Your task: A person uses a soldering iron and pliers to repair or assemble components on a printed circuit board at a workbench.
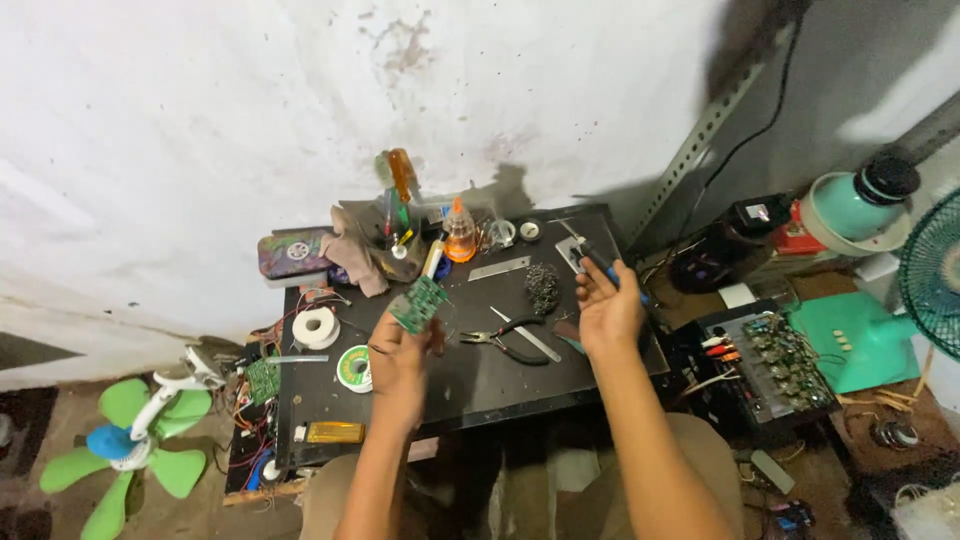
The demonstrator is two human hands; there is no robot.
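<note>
Green and small, one circuit board (pixel 418 303) is pinched in the left hand (pixel 400 358), fingers closed on its lower edge, raised above the one black table (pixel 470 385) at about 10 o'clock from the table's centre. The right hand (pixel 608 312), at 2 o'clock, is closed around one blue-handled soldering iron (pixel 597 258). Between the hands lies one pair of pliers (pixel 505 340). At 9 o'clock sit two rolls: one white tape roll (pixel 316 327) and one green spool of solder wire (pixel 354 367). At 12 o'clock stands one orange bottle (pixel 460 236). One green fan (pixel 140 440) lies on the floor at 8 o'clock.
</note>
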